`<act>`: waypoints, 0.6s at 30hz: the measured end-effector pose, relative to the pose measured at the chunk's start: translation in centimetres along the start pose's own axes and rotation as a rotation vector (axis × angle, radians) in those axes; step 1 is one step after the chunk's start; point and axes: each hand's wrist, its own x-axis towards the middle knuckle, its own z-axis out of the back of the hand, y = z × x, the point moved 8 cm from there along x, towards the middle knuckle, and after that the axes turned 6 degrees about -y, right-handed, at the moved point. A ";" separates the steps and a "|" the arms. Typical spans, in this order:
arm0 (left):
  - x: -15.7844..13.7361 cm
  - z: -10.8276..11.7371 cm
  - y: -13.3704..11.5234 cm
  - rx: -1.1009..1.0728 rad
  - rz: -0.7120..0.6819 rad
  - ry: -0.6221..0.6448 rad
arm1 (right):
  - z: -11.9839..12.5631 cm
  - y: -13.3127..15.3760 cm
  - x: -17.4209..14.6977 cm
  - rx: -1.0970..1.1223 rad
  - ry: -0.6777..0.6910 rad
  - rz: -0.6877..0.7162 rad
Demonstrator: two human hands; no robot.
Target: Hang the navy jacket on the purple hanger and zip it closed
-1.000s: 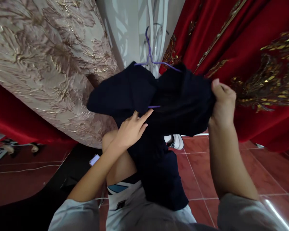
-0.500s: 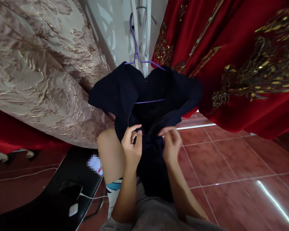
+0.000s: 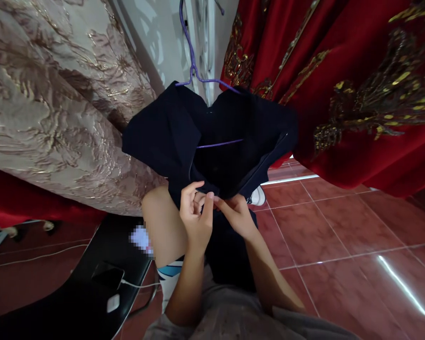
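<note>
A dark navy garment [image 3: 166,127], short-sleeved with an open front, hangs from a purple hanger [image 3: 194,74]. At its lower front edge my left hand [image 3: 196,212] is closed in a pinch on the cloth, its index finger raised. My right hand [image 3: 236,215] grips the other front edge, its thumb meeting my left thumb. Whatever small part lies between the fingertips is too hidden to make out. The lower part of the garment falls between my knees.
Red cloth with gold sequins [image 3: 357,108] hangs on the right, a pale embossed fabric [image 3: 92,118] on the left. A black bench [image 3: 74,283] carries a phone [image 3: 108,276] with a white cable and a small white case [image 3: 113,303]. Red tiles [image 3: 340,226] cover the floor.
My right hand has moved left and now meets my left hand at the garment's front edges. The view has shifted slightly, and a white shoe shows behind the garment.
</note>
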 end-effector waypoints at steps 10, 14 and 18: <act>0.6 0.6 1.8 0.021 -0.055 -0.027 | 0.6 0.8 0.3 0.044 -0.088 -0.105; 0.9 -0.6 3.4 0.171 -0.049 0.252 | 0.1 0.6 0.5 0.115 -0.040 -0.151; 0.7 -0.8 3.2 0.293 -0.114 0.316 | 0.0 0.1 0.5 0.135 0.021 -0.180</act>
